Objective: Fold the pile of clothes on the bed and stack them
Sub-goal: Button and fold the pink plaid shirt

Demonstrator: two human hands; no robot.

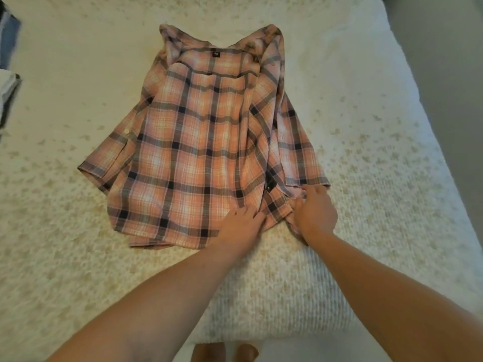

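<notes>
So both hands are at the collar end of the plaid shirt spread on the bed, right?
Not quite. The head view shows the left hand and right hand at the hem end of the plaid shirt, nearest the person; the collar lies at the far end. The shirt is spread on the bed.

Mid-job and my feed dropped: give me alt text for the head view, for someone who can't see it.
A pink plaid shirt lies spread on a cream bedspread, collar away from the camera. Both of the person's hands are at its near hem: the left hand rests on the fabric, and the right hand bunches the hem's right corner. Other clothes sit at the left edge.
</notes>
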